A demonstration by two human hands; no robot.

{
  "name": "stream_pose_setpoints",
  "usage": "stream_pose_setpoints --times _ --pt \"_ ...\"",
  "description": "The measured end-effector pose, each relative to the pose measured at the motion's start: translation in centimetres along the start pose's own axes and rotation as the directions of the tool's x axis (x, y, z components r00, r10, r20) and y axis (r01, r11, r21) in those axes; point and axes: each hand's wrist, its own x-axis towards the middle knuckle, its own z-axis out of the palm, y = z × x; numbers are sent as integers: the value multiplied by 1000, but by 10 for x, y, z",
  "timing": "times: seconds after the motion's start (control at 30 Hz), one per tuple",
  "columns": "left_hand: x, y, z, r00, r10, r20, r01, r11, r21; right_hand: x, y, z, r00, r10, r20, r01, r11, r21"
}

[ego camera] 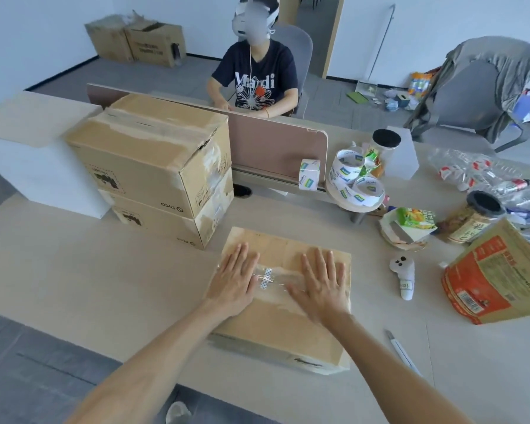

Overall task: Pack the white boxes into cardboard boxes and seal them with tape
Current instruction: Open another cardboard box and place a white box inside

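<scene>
A closed cardboard box (282,328) lies on the table in front of me. A strip of clear tape (270,278) runs across the seam on its top. My left hand (234,281) rests flat on the left part of the lid, fingers spread, at the tape's left end. My right hand (322,281) lies flat on the right part, over the tape. Neither hand holds anything. Two taped cardboard boxes (153,166) are stacked to the left behind it. Several tape rolls (354,179) sit on a small stand at the back right. No white boxes show.
A white utility knife (403,351) lies right of the box. A white controller (404,275), a red-printed paper bag (496,280), jars and snack packs crowd the right side. A person sits behind the desk divider (276,148). The table's near edge is just below the box.
</scene>
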Motion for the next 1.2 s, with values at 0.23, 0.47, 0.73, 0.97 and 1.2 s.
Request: stream_pose_setpoints --times 0.23,0.47,0.73,0.97,1.2 --pt "25 -10 -3 998 41 -55 -43 998 -49 18 2 3 998 29 -56 -28 999 19" --pt "41 -18 -4 983 175 -59 -180 978 -101 20 -2 5 990 63 -127 -58 997 43" --pt "97 -17 -29 964 266 25 -197 769 -608 41 -27 1 851 345 -397 -194 907 373" --pt "178 10 -71 970 59 234 129 692 -710 114 -23 -61 893 449 32 -317 577 753" --pt "227 40 -99 949 -88 302 298 562 -772 172 3 -115 876 471 103 -246 252 936"
